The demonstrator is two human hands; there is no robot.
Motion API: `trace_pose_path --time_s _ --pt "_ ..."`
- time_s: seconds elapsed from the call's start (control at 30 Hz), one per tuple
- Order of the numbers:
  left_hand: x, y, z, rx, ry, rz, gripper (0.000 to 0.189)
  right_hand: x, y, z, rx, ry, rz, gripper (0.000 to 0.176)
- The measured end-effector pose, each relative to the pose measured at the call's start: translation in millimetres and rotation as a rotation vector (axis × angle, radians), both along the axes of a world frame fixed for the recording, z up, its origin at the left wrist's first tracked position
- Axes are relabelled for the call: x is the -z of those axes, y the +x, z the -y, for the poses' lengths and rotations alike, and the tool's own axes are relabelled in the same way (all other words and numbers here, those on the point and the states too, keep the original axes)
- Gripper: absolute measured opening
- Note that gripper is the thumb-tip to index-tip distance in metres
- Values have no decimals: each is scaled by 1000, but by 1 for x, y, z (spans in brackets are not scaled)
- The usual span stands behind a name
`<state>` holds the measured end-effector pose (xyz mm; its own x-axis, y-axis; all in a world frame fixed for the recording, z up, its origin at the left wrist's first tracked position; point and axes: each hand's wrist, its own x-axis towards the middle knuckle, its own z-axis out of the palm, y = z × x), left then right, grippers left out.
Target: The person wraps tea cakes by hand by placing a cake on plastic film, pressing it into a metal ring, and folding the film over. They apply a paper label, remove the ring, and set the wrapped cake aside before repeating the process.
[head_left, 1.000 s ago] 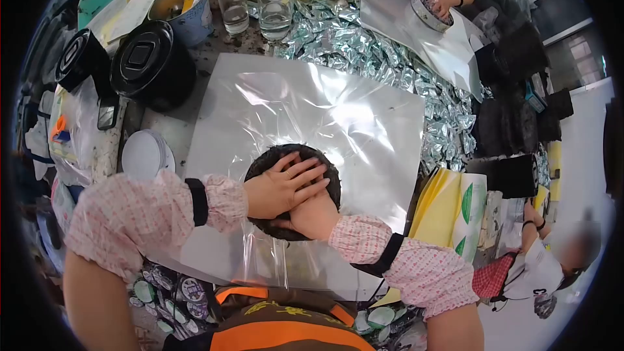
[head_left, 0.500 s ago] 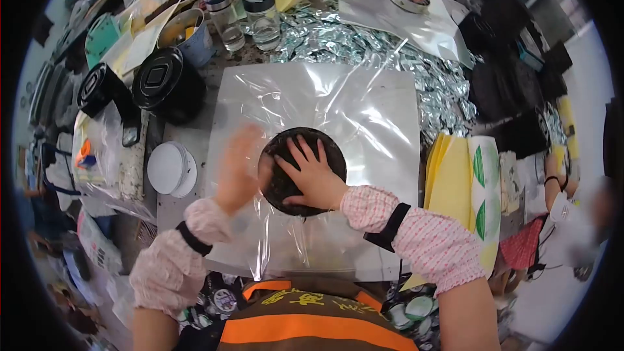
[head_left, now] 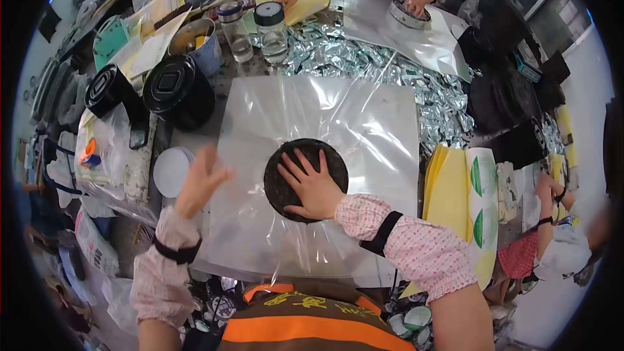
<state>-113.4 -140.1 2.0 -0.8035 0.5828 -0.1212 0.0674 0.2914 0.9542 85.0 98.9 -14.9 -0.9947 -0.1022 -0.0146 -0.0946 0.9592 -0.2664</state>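
Observation:
A round dark disc (head_left: 279, 182) lies near the middle of a clear plastic sheet (head_left: 377, 130) over a pale board. My right hand (head_left: 317, 188) rests flat on the disc with its fingers spread. Off to the left, my left hand (head_left: 203, 182) hovers near the sheet's edge, fingers apart and holding nothing. Just behind that hand is a stack of white round discs (head_left: 171, 172), partly covered by it.
Black canisters (head_left: 179, 91) and glass jars (head_left: 270, 38) stand at the upper left. Silver foil packets (head_left: 351, 52) lie behind the board. Yellow sheets (head_left: 448, 182) are on the right. Across the table, a co-worker's hand (head_left: 416, 4) touches a round tin (head_left: 408, 17).
My left hand has moved left, away from the dark disc. My right hand stays on the disc. The view has shifted slightly, showing more of the co-worker opposite.

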Motion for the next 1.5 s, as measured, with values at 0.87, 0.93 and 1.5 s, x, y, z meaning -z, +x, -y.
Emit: trace_pose_path --time_s 0.87,0.93,1.5 --pt "26 152 -89 154 -180 -736 31 -33 206 -45 1180 -1264 -177 29" --pt "11 156 -93 136 -211 -684 33 -48 206 -53 1193 -1197 -436 27" --pt "-2 137 -94 143 109 -478 64 -25 51 22 319 -738 -639 41"
